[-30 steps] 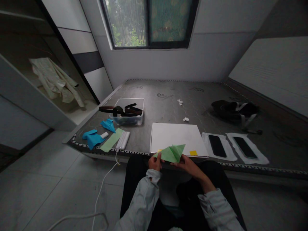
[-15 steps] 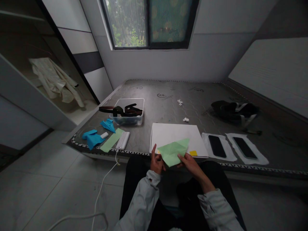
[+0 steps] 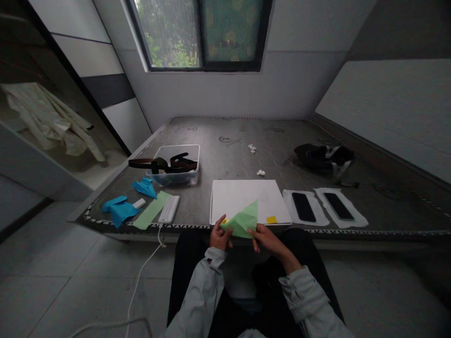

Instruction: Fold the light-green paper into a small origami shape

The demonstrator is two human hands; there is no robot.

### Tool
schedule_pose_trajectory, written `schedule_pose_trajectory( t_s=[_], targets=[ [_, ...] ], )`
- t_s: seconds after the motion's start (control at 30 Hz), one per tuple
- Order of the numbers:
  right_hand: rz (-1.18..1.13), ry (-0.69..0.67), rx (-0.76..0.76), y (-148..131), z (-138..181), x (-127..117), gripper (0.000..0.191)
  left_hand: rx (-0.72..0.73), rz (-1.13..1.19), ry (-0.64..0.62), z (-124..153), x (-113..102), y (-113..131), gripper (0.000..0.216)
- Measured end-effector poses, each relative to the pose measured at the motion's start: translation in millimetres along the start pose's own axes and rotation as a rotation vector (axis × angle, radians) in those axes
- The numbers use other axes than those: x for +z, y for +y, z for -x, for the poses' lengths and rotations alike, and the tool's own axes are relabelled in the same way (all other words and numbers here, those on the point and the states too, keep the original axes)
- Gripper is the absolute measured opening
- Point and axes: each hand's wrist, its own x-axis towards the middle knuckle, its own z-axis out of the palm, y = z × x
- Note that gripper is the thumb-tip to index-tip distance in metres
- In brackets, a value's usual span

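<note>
A light green sheet of paper [image 3: 244, 221], creased and folded to a point at the top, is held between both hands over the near edge of a flat white box [image 3: 246, 195]. My left hand [image 3: 220, 236] pinches its left corner, index finger raised. On the right side, my right hand [image 3: 266, 238] grips the lower edge with thumb and fingers. A yellow sticky note [image 3: 271, 219] lies on the box's front right corner. Another yellow piece [image 3: 225, 220] shows partly behind my left hand.
Left: a clear plastic bin [image 3: 176, 177] with belts, blue folded paper [image 3: 121, 212], a green strip [image 3: 151, 211] and a white power strip [image 3: 169, 209] with its cable. Right: two dark phones [image 3: 303, 207] on white wrapping and a black strapped item [image 3: 320, 158].
The green paper has been turned, its peak now pointing up near the right side. My left hand has closed onto its left corner. The view has swung slightly right.
</note>
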Motion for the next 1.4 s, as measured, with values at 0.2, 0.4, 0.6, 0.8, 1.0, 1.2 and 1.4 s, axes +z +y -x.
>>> schedule_pose_trajectory(
  t_s=[0.2, 0.4, 0.6, 0.8, 1.0, 1.2, 1.4],
  targets=[
    [-0.079, -0.059, -0.002, -2, 1, 4, 0.051, 0.139, -0.089, 0.197, -5, 0, -5, 0.085],
    [0.002, 0.067, -0.107, 1, -7, 2, 0.05, 0.232, -0.204, 0.186, -4, -1, -10, 0.053],
    [0.143, 0.215, -0.201, 4, -9, -4, 0.041, 0.168, -0.309, 0.059, -8, -8, -16, 0.035],
    [0.268, 0.208, -0.23, 6, -7, -8, 0.039, 0.09, -0.196, -0.126, -15, -11, -27, 0.042],
    [0.451, 0.152, -0.295, 2, -3, -9, 0.034, -0.055, -0.006, -0.092, -18, -10, -30, 0.052],
    [0.524, 0.266, -0.276, 2, -2, -10, 0.032, -0.079, 0.007, -0.121, -15, -9, -29, 0.054],
    [0.567, 0.274, -0.3, 4, -3, -9, 0.031, -0.079, -0.037, -0.044, -17, -8, -26, 0.052]
  ],
)
